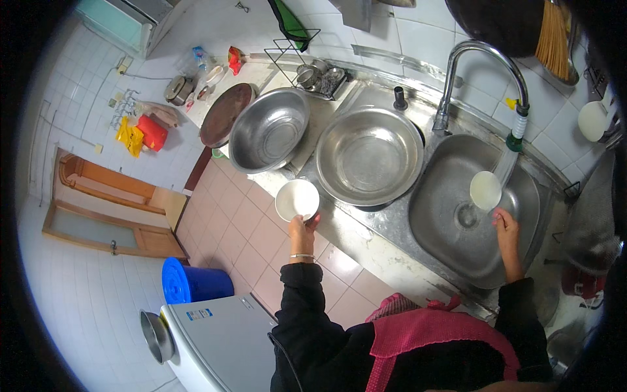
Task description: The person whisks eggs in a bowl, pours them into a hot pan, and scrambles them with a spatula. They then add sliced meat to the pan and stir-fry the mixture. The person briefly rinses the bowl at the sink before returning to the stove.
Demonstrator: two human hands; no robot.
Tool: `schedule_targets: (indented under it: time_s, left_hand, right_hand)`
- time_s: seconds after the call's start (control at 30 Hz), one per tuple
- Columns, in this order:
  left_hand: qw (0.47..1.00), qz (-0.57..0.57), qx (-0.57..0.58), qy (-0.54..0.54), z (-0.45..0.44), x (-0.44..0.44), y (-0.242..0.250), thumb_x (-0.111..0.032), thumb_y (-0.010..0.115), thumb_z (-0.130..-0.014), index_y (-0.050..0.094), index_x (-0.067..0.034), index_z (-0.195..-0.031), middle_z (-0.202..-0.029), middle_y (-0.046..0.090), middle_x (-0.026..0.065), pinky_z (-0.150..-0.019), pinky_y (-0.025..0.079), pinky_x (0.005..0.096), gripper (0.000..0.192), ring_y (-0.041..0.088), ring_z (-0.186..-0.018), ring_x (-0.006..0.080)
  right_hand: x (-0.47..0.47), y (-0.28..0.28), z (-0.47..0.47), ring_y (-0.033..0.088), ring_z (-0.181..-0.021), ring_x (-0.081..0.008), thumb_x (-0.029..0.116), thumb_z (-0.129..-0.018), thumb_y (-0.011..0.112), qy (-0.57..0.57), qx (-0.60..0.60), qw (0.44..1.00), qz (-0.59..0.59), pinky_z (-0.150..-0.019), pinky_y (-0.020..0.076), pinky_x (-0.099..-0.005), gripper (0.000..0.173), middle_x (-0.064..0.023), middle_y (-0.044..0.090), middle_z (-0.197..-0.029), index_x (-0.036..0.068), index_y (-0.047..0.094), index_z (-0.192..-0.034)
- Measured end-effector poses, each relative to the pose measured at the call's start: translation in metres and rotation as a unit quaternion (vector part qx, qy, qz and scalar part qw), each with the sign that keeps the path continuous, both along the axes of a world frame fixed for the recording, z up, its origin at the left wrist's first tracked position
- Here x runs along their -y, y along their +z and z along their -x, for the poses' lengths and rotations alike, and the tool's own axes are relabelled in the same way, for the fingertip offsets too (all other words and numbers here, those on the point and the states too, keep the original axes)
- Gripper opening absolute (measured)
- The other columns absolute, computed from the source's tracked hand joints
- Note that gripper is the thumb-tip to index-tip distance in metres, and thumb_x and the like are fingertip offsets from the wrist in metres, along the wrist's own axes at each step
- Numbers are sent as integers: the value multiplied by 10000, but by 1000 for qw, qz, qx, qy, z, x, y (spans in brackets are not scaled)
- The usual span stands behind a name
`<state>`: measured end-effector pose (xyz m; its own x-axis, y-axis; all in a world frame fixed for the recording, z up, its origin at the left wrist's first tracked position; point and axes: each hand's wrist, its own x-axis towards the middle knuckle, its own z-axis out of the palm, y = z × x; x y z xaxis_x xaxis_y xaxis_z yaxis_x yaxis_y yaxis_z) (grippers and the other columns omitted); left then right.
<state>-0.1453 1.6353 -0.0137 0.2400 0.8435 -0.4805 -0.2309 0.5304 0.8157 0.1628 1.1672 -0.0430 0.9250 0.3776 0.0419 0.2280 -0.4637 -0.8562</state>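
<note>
My left hand [303, 230] grips a white bowl [297, 198] by its near rim, held out past the counter's front edge, above the tiled floor. Over the steel sink [436, 220], my right hand [506, 230] holds a second white bowl [485, 190] by its edge. Water runs from the chrome faucet [482, 46] through its green-tipped nozzle [514, 142], past or onto that second bowl. A wide steel basin [370, 157] sits left of the sink, and another steel basin [269, 130] leans tilted beside it. Neither bowl's contents show clearly.
Farther left on the counter are a round brown board [227, 115] and a wire rack [289, 59] with small metal cups. Pans and a bamboo brush [553, 41] hang on the wall. A blue bucket [196, 281] and a white appliance [220, 338] stand at lower left.
</note>
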Motion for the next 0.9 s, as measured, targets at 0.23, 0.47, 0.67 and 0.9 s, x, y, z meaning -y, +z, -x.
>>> schedule_targets:
  time_s: [0.23,0.47,0.67,0.9]
  left_hand:
    - [996,-48,18,-76,10,-25,-18,-105,387,-889,314,121,-1269,-945,564,220,-613,572,367,448,615,-707,292]
    - [989,-64,-67,-113,10,-36,-12,-589,502,-879,567,-22,-1084,-759,615,95,-536,514,306,607,584,-585,188]
    - [881,-374,-273,100,-6,-30,6,-380,461,-965,525,-9,-1173,-990,590,141,-829,449,358,431,565,-899,264]
    - [740,-506,-144,-421,-187,94,38,-170,509,-947,631,-11,-987,-815,630,159,-658,464,319,205,609,-722,218]
  right_hand:
    - [-3,7,4,611,-709,-137,91,-909,544,20,-60,998,-6,-653,481,-260,184,-68,658,-842,-4,633,-1039]
    - [-66,51,-45,564,-652,-115,205,-899,612,-106,-227,936,-246,-610,474,-253,206,-20,595,-746,6,645,-941]
    - [-80,51,-80,585,-879,-144,198,-900,606,-88,-287,922,-246,-736,482,-271,328,-64,610,-1002,37,568,-1184]
    - [-41,34,-16,583,-830,-160,151,-864,635,-124,50,988,-76,-733,473,-278,306,-84,637,-937,48,588,-1148]
